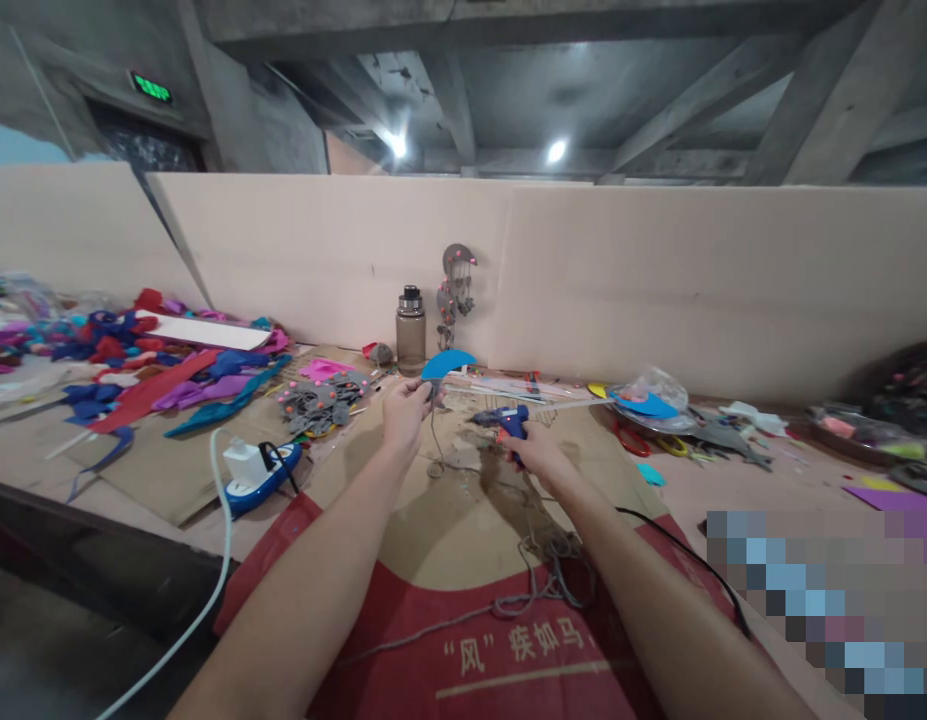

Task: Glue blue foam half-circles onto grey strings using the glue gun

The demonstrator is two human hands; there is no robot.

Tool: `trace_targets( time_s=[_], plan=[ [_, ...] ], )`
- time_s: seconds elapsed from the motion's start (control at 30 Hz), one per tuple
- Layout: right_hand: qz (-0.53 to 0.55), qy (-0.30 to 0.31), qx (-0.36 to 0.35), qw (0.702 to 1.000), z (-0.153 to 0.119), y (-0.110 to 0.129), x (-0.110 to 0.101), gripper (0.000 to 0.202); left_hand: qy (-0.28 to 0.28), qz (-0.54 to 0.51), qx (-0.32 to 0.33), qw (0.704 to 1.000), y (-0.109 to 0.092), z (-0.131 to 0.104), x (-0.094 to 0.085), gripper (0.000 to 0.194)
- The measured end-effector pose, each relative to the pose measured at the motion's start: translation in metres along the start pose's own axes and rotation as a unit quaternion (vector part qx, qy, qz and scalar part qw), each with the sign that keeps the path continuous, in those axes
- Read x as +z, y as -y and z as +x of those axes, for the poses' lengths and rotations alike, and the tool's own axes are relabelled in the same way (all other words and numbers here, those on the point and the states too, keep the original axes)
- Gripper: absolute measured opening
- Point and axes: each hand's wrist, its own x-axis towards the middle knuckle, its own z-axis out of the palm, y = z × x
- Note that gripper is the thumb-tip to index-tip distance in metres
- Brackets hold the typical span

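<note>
My left hand (407, 410) pinches a blue crescent-shaped piece (449, 365), perhaps felt, near its lower left end. A thin grey cord (434, 440) hangs below those fingers and curls on the cardboard. In my right hand (542, 452) is a blue glue gun (514, 420) with an orange trigger, its nozzle pointing left toward the crescent but apart from it. A long pale glue stick (568, 404) sticks out of the gun's back. Loose grey yarn (557, 570) lies tangled on the red and brown cardboard (433, 540) near my right forearm.
A grey moon-shaped hanging ornament (458, 260) is on the pale board behind. Left are a bottle (411, 335), grey felt pieces (324, 402), a power strip (264, 480) and colourful fabric scraps (208, 380). At right, blue felt (650, 404) lies by red-handled scissors (629, 438).
</note>
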Motion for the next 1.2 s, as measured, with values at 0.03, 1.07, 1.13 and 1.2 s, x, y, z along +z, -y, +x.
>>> trace_targets(
  time_s=[0.03, 1.07, 1.13, 1.2],
  plan=[
    [-0.023, 0.012, 0.011, 1.000, 0.000, -0.002, 0.001, 0.008, 0.000, 0.000, 0.001, 1.000, 0.000, 0.000, 0.000, 0.007],
    [0.012, -0.068, -0.031, 0.997, -0.005, 0.001, 0.006, 0.028, -0.013, -0.010, 0.006, 1.000, -0.003, 0.004, -0.008, 0.007],
    [0.056, -0.083, -0.074, 0.992, -0.007, 0.004, 0.005, 0.025, -0.011, -0.008, 0.006, 1.000, -0.002, 0.004, -0.007, 0.007],
    [0.072, -0.103, -0.105, 0.986, -0.009, 0.008, 0.004, 0.024, -0.010, -0.005, 0.003, 1.000, -0.001, 0.003, -0.006, 0.006]
  ],
)
